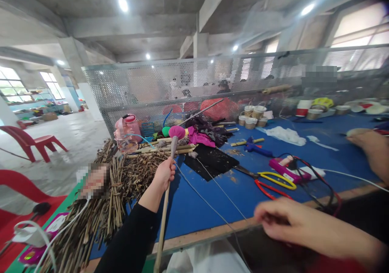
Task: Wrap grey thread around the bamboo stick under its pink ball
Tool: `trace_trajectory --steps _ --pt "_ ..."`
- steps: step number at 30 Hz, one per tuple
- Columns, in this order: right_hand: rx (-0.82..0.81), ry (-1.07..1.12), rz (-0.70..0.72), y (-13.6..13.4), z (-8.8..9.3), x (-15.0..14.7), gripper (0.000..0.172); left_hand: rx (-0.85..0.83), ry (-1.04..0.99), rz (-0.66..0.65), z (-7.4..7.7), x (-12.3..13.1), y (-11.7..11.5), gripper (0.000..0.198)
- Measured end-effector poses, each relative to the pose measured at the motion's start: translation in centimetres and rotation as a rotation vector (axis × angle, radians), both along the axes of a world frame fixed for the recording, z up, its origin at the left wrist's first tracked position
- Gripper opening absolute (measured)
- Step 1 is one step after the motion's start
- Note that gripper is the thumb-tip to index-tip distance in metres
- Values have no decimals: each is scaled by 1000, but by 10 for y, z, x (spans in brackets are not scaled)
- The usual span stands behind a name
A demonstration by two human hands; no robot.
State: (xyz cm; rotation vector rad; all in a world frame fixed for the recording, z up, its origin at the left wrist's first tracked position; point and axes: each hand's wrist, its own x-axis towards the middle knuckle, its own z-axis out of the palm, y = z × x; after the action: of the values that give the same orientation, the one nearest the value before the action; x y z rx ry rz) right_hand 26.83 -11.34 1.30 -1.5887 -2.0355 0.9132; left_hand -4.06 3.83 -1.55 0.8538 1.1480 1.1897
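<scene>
My left hand (165, 173) is closed round a wooden stick (163, 220), just under a grey wrapped neck (174, 145) topped by a pleated magenta ball (177, 132). From near this grip a thin thread (200, 194) runs down past the table's front edge. A second thread (223, 192) leads from a small grey lump (193, 154) towards my right hand (282, 218). That hand is blurred over the front edge, its fingers curled in; what they hold, if anything, I cannot make out. Scissors with yellow and red handles (273, 180) lie beyond it.
A bundle of dry twigs (112, 204) covers the left side. On the blue table (194, 212) are a blue glue gun (258, 148), a purple power strip (288, 171) with cables, and black cloth (212, 161). Another person's hand (364, 143) reaches in at right. A perforated metal screen (146, 90) stands behind.
</scene>
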Motion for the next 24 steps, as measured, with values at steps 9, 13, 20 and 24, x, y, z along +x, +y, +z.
trace_trajectory --steps 9,13,20,24 --pt "392 -212 37 231 -13 -112 33 -24 14 11 7 3 -4 26" --pt "389 -319 74 263 -24 -129 24 -31 20 15 8 3 -5 28" --pt "407 -118 -208 308 -14 -121 34 -42 24 5 8 2 -5 28" --pt "294 53 -344 323 -11 -121 34 -67 23 13 8 3 -4 26"
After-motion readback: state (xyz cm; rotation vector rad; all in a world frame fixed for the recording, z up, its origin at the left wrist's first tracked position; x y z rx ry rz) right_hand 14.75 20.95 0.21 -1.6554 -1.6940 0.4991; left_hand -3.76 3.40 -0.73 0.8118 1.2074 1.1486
